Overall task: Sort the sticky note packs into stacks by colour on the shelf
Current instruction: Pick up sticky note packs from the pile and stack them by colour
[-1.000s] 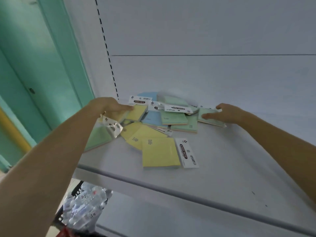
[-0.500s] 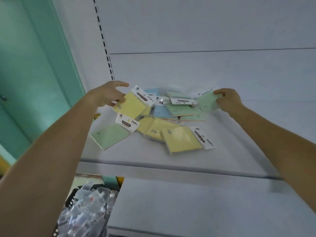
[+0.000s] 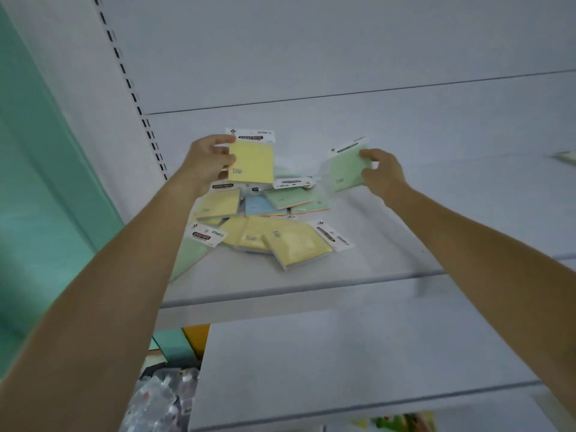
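A loose pile of sticky note packs [image 3: 265,226] lies on the white shelf [image 3: 374,263], with yellow, green and one blue pack mixed together. My left hand [image 3: 207,162] holds a yellow pack [image 3: 252,162] upright above the pile's back left. My right hand [image 3: 383,173] holds a green pack [image 3: 347,169] tilted in the air above the pile's right side. A green pack [image 3: 188,257] lies at the shelf's left edge, partly hidden by my left forearm. Several yellow packs [image 3: 296,244] overlap at the front of the pile.
The shelf's back panel [image 3: 343,57] rises behind the pile, with a slotted upright [image 3: 137,95] at its left. A teal wall [image 3: 46,182] stands on the left. A second shelf [image 3: 343,369] lies below. Clear plastic packets [image 3: 162,400] sit at the lower left. Another pack [image 3: 565,157] shows at the far right.
Both hands have lifted their packs higher off the pile. The yellow pack has turned upright in my left hand and the green pack has moved right with my right hand. The camera has tilted upward.
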A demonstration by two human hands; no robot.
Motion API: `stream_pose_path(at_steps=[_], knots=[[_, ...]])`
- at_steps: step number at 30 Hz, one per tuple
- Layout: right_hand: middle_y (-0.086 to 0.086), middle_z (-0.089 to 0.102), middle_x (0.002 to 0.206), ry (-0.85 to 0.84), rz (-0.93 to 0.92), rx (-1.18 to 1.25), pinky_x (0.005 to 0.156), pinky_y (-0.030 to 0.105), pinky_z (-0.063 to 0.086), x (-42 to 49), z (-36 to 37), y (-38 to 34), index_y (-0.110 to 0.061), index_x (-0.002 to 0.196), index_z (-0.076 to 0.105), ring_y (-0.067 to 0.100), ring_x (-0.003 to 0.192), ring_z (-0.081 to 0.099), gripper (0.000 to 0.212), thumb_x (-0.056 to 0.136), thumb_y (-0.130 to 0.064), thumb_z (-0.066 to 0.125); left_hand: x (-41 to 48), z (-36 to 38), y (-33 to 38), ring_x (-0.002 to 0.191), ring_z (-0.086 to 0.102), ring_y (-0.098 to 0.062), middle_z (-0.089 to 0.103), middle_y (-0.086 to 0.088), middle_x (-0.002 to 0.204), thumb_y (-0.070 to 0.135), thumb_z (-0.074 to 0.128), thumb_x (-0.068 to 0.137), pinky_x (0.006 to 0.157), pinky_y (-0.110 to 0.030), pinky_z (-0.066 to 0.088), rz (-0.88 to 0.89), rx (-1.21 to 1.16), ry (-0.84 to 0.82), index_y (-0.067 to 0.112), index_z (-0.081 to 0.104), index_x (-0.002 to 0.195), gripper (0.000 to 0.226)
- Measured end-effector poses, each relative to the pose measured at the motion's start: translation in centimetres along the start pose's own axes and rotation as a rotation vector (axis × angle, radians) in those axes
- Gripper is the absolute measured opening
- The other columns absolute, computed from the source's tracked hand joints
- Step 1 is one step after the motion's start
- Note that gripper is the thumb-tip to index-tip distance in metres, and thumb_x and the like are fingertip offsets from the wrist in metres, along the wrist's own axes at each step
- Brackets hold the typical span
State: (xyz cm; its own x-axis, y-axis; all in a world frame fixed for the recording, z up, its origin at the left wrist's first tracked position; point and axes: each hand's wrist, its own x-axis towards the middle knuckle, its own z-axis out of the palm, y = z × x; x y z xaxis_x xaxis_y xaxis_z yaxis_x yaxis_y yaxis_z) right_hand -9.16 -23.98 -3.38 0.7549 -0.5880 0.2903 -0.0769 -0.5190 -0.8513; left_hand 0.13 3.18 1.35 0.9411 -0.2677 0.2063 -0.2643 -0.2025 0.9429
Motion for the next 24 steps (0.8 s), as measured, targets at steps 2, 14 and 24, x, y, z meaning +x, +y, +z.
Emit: stream_pose_path(at_steps=[2, 14, 24], knots=[[0.013, 0.046, 0.136, 0.002, 0.013, 0.036, 0.093, 0.039, 0.050, -0.5, -1.1, 0.4, -0.011, 0.129, 0.050, 0.030, 0.112, 0.053, 0.051, 0.082, 0.005, 0.041, -0.2, 1.9, 0.5, 0.065, 0.054, -0.012, 0.052, 0.002, 0.076, -0.006, 0.052, 0.087, 0.049, -0.015, 0.048, 0.015, 0.011, -0.025, 0.009, 0.055, 0.121, 0.037], [0.011, 0.036, 0.140, 0.021, 0.066, 0.112, 0.098, 0.047, 0.047, -1.7, -17.4, 9.7, -0.012, 0.133, 0.045, 0.031, 0.121, 0.049, 0.054, 0.082, 0.004, 0.043, -2.7, 20.3, 4.3, 0.088, 0.052, -0.026, 0.050, -0.002, 0.088, -0.007, 0.049, 0.086, 0.051, -0.011, 0.052, 0.114, -0.072, -0.023, 0.007, 0.054, 0.123, 0.040], [0.010, 0.037, 0.141, 0.103, 0.127, 0.121, 0.095, 0.046, 0.050, -1.1, -36.1, 20.4, -0.011, 0.135, 0.043, 0.032, 0.118, 0.052, 0.053, 0.085, 0.007, 0.043, -7.7, 43.1, 7.7, 0.095, 0.055, -0.023, 0.049, -0.010, 0.107, 0.003, 0.052, 0.087, 0.091, -0.043, 0.051, 0.074, -0.143, -0.035, 0.011, 0.054, 0.125, 0.038]])
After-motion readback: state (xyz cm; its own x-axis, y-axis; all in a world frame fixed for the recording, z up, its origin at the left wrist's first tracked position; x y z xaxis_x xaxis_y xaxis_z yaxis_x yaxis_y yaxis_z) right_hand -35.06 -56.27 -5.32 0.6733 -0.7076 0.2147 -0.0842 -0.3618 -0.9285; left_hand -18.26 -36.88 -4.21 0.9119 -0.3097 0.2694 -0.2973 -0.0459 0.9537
